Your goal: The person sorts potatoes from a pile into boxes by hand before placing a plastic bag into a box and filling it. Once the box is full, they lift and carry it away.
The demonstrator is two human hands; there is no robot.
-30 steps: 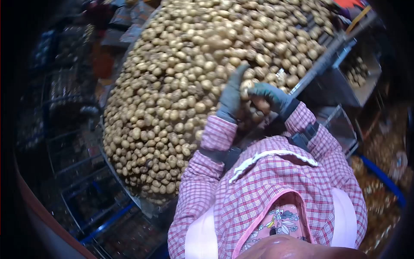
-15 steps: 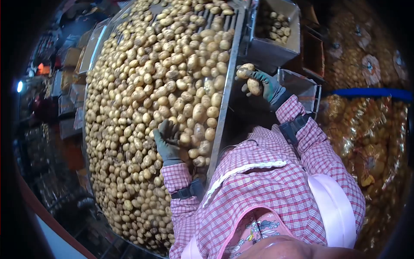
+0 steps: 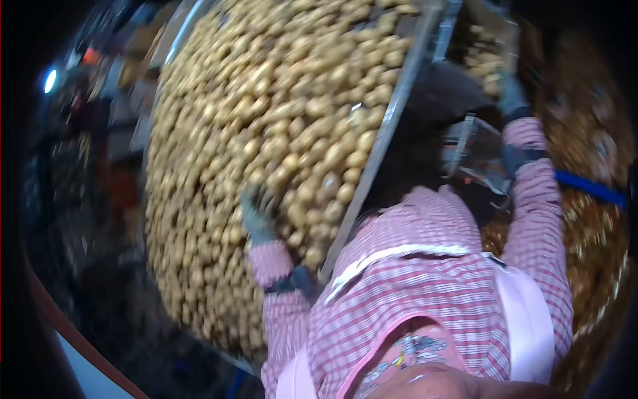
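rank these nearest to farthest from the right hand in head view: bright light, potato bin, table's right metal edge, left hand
1. Potato bin, beside the right hand, upper right
2. Table's right metal edge, left of it
3. Left hand, farther left and lower
4. Bright light, far left

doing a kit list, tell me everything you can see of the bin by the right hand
The bin is grey, boxy and open-topped; blur hides its material. Pale potatoes lie inside. It stands beside the potato-heaped table, at upper right. The gloved right hand is at its near side; whether they touch is unclear.
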